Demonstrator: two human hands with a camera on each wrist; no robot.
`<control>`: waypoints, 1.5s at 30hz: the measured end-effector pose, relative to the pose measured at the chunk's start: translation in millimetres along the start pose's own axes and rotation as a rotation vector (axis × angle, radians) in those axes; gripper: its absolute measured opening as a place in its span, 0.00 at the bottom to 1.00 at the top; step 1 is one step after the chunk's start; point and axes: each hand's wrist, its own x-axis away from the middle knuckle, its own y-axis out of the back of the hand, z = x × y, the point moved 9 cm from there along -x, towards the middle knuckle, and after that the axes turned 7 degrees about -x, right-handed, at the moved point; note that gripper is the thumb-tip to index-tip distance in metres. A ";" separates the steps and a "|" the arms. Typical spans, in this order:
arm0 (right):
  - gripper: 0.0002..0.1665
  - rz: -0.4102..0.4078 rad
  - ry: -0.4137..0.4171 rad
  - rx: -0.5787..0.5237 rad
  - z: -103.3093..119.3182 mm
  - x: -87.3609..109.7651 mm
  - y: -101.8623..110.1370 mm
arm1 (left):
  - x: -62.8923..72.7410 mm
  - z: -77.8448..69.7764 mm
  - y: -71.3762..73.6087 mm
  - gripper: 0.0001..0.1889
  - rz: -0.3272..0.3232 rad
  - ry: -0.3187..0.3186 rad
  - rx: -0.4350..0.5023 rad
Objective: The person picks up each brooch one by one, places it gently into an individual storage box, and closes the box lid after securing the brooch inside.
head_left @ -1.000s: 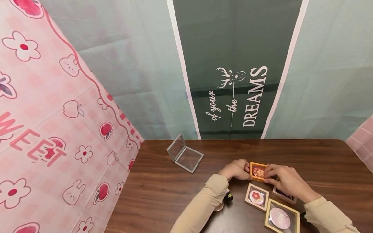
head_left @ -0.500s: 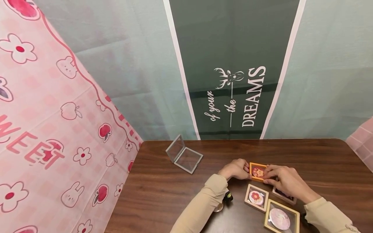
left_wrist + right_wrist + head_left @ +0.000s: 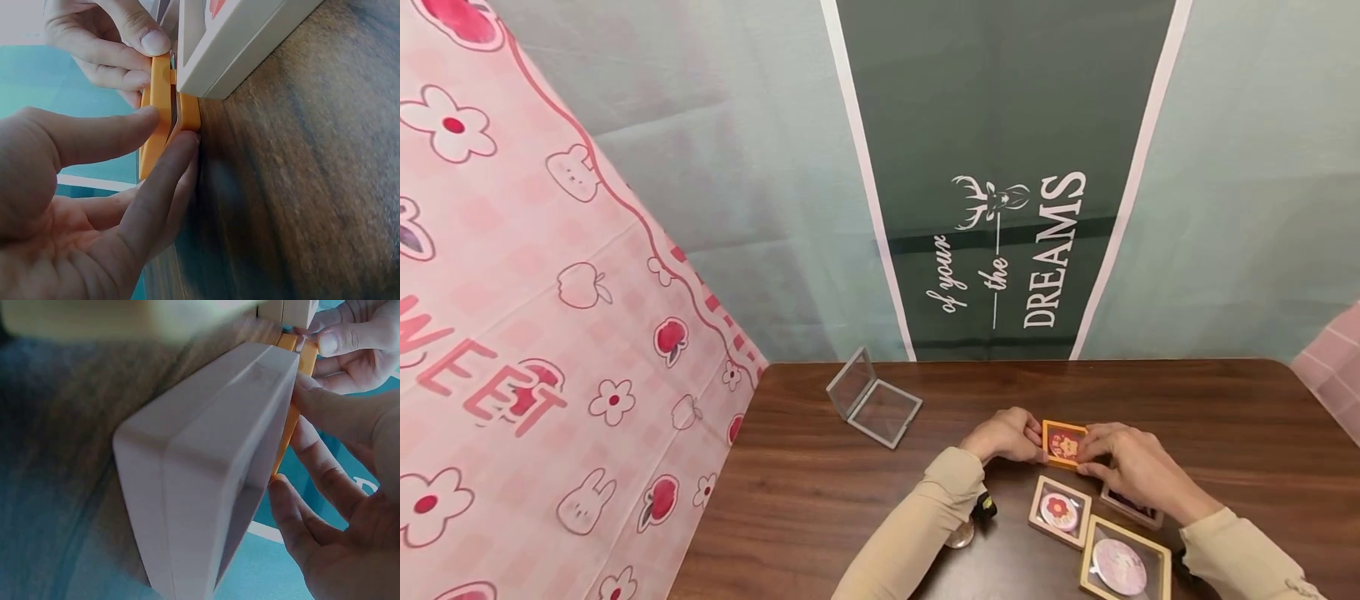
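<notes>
A small orange floating-frame display case [image 3: 1062, 445] holds a red badge with a pale figure, seen through its clear film. Its two frame halves stand slightly apart in the left wrist view. My left hand [image 3: 1009, 437] pinches its left side, thumb on the upper half and fingers at the lower one. At the opposite side my right hand [image 3: 1138, 467] grips the frame with thumb and fingers. Just below in the head view lies a cream case [image 3: 1060, 510] with a red-flower badge. A pinkish case [image 3: 200, 444] sits under my right hand, partly hidden by it in the head view.
A larger yellow case [image 3: 1126, 567] with a pink badge lies nearest me. At the back left a grey case [image 3: 883, 411] stands with its lid raised. A round shiny piece [image 3: 960, 535] shows beside my left sleeve. Printed cloths hang behind the wooden table [image 3: 790, 492].
Both hands keep their hold on the orange case in almost the same spot. My fingers shift only slightly, and the other cases stay where they were.
</notes>
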 end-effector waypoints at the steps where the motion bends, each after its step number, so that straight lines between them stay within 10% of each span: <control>1: 0.16 0.005 0.001 -0.031 -0.3 0.2 -1.1 | 0.2 0.2 -0.6 0.15 -0.002 0.001 0.008; 24: 0.14 0.080 0.044 -0.190 1.5 -5.1 -1.6 | 9.2 2.2 7.1 0.15 -0.039 -0.021 -0.074; 33: 0.11 0.060 -0.010 -0.189 20.6 -1.2 10.4 | 41.0 30.1 48.0 0.18 -0.119 -0.138 0.101; 45: 0.17 -0.034 0.183 -0.238 84.4 -1.5 -0.9 | 98.9 81.7 78.3 0.18 -0.344 -0.114 0.128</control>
